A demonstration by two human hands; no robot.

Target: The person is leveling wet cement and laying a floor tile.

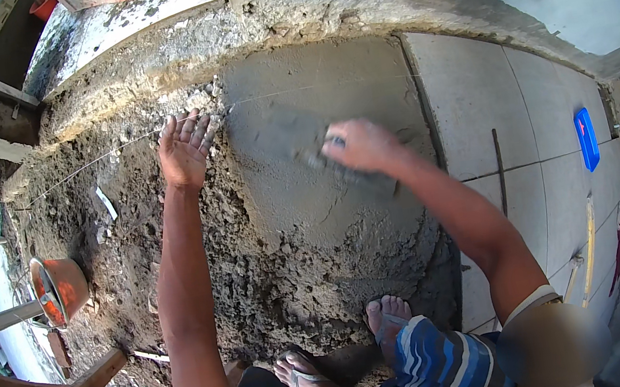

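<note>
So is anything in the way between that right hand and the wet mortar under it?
Only the blurred tool in the right hand, seemingly a trowel, comes between it and the wet mortar; nothing else visible does. A thin string crosses the patch farther up, beyond the hand.

Mortar (286, 197) btwn soil (115, 230) on L & tiles (507, 120) on R.
</note>
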